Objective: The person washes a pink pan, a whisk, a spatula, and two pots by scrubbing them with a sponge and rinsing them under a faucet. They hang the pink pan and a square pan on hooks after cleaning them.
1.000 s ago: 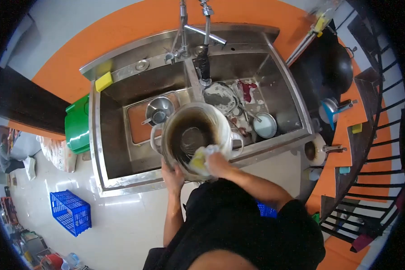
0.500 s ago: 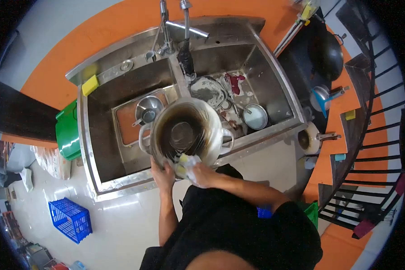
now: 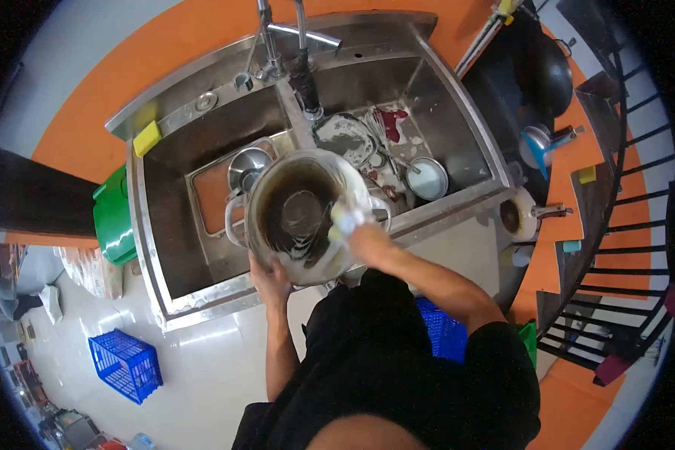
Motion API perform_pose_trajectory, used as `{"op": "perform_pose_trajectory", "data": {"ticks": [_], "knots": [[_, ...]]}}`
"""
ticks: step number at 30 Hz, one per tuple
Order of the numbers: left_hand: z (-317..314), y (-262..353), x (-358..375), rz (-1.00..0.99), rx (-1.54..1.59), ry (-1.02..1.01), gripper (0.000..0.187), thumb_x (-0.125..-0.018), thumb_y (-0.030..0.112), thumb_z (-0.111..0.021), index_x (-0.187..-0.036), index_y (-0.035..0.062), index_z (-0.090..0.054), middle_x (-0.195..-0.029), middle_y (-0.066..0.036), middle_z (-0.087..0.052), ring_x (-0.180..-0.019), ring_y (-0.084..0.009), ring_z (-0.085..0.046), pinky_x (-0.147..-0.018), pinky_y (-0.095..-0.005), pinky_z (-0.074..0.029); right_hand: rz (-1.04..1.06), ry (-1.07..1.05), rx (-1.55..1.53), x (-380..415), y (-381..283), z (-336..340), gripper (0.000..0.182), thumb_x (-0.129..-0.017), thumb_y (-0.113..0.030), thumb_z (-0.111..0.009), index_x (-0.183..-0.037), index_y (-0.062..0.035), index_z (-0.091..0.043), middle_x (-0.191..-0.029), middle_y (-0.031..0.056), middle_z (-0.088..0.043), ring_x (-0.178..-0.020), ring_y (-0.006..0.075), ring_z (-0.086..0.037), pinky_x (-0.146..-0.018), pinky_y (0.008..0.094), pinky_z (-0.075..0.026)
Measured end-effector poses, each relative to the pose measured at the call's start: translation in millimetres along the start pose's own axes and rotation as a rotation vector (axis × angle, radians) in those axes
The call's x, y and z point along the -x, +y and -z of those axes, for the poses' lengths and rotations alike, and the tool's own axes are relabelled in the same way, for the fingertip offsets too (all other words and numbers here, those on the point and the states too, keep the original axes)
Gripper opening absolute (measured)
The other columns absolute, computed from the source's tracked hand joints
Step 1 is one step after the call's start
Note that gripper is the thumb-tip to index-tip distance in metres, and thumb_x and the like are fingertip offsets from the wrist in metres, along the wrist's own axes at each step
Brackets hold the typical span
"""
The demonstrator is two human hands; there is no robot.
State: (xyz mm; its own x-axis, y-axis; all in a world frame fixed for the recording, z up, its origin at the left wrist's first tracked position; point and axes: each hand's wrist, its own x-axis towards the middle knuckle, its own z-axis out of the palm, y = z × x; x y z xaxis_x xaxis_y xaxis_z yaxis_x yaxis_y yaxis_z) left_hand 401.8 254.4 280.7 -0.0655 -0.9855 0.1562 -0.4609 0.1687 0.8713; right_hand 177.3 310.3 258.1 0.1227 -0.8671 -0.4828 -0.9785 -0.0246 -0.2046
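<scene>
A large two-handled pot (image 3: pixel 296 214) is tilted so its inside faces me, resting at the front of the double sink. Its inner wall is dark brown, with pale soapy streaks low on the right. My left hand (image 3: pixel 272 283) grips the near-left rim, thumb inside. In my right hand (image 3: pixel 371 246) is a pale yellowish sponge (image 3: pixel 345 220), pressed to the pot's right inner side and blurred by motion. Behind the pot, in the left basin, a metal funnel (image 3: pixel 249 166) lies on a rectangular tray (image 3: pixel 208 199).
The right basin (image 3: pixel 457 142) holds a soapy pan (image 3: pixel 345 139), a dark red cloth (image 3: pixel 392 124) and a small pot of cloudy liquid (image 3: pixel 426 180). A yellow sponge (image 3: pixel 147 139) sits on the left rim, below the faucet (image 3: pixel 271 56). Blue crates (image 3: pixel 126 365) stand on the floor.
My right hand has swept the sponge from the pot's near rim up and rightward to its right inner wall. My left hand keeps its grip on the rim.
</scene>
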Motion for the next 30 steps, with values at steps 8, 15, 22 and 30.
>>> {"op": "perform_pose_trajectory", "data": {"ticks": [8, 15, 22, 30], "knots": [[5, 38, -12, -0.075, 0.106, -0.173, 0.039, -0.078, -0.001, -0.047, -0.117, -0.0029, -0.047, -0.097, -0.025, -0.061, -0.09, -0.0386, -0.061, -0.077, -0.0402, -0.046, 0.155, 0.293, -0.53, -113, -60, -32, 0.049, -0.09, -0.027, -0.038, -0.132, -0.0031, -0.037, -0.12, 0.0287, -0.049, -0.113, 0.0389, -0.048, -0.107, 0.0488, -0.017], [38, 48, -36, -0.34, -0.05, 0.187, 0.034, -0.082, 0.008, -0.049, -0.114, -0.003, -0.049, -0.085, -0.023, -0.063, -0.071, -0.0342, -0.064, -0.061, -0.0331, -0.047, -0.291, 1.103, -0.6, -77, 20, 109, 0.038, -0.077, -0.021, -0.063, -0.11, -0.005, -0.055, -0.1, 0.0149, -0.06, -0.097, 0.0286, -0.056, -0.076, 0.0421, -0.047], [65, 35, -72, 0.6, 1.481, -0.037, 0.056, -0.089, 0.044, -0.037, -0.121, -0.0003, -0.048, -0.117, -0.02, -0.054, -0.112, -0.028, -0.051, -0.096, -0.0396, -0.038, 0.316, 1.173, -0.643, -18, 0, 166, 0.031, -0.073, -0.02, -0.07, -0.1, -0.0073, -0.063, -0.089, 0.0153, -0.064, -0.082, 0.0296, -0.064, -0.074, 0.0361, -0.049], [95, -4, -90, 0.0, 1.354, -0.291, 0.04, -0.086, 0.015, -0.044, -0.122, -0.0025, -0.044, -0.108, -0.019, -0.056, -0.094, -0.0251, -0.058, -0.08, -0.04, -0.05, 0.36, 0.85, -0.104, 6, 27, 175, 0.036, -0.075, -0.015, -0.064, -0.11, -0.0087, -0.058, -0.104, 0.0155, -0.06, -0.099, 0.0307, -0.058, -0.088, 0.0356, -0.045]]}}
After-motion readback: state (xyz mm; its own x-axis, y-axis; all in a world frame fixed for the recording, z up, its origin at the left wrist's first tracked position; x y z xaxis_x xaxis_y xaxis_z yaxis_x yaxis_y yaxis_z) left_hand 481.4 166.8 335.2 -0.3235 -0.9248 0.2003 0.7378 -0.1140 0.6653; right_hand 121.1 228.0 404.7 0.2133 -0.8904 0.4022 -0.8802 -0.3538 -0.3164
